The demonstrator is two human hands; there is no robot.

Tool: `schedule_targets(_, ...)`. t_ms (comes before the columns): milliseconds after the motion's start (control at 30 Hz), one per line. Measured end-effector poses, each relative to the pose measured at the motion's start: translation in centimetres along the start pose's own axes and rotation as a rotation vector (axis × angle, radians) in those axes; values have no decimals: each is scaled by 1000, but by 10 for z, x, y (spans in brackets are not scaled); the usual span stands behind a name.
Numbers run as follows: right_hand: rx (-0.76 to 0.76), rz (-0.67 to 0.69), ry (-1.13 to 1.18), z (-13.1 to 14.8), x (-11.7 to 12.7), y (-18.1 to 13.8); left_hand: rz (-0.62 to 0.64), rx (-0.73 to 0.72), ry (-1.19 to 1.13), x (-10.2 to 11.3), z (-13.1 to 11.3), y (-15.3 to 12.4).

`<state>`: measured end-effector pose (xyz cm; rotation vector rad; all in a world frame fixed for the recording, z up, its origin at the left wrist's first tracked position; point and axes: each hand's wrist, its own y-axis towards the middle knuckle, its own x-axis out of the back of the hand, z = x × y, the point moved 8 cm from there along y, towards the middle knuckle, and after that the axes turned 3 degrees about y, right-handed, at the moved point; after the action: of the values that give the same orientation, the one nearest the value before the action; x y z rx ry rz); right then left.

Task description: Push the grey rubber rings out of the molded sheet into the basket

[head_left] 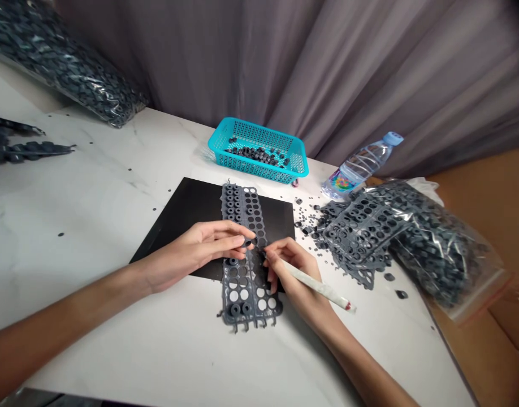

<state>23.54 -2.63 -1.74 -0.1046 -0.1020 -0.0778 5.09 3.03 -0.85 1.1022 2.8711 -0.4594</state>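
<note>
My left hand (200, 243) pinches a small dark rubber piece (248, 243) between thumb and fingers, over the middle of a dark grey moulded rubber sheet (254, 285). This long sheet has rows of round holes, with several ring-shaped pieces still in it, mostly at its far left part. In my right hand (299, 268) is a whitish pen-like tool (316, 286) with a red mark near its rear end. Its tip points toward the sheet's right side, close to my left fingertips; its exact contact is too small to tell. Partly under the sheet lies a black mat (170, 223).
A turquoise basket (259, 169) holding small black pieces stands behind the mat. On the right are a water bottle (357, 167), stacked rubber sheets (357, 237), a filled clear bag (437, 254) and scattered bits. Another filled bag (64, 62) lies far left, above dark strips (26, 150).
</note>
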Motion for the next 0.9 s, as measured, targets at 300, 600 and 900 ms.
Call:
schedule_targets(300, 9, 23, -43, 1, -2, -2, 33, 104, -90, -2, 15, 1)
schedule_targets(600, 16, 38, -54, -5, -2, -1, 81, 108, -142, -11, 9, 0)
schedule_targets(900, 220, -6, -197, 21, 1, -12, 88, 139, -186, -15, 10, -3)
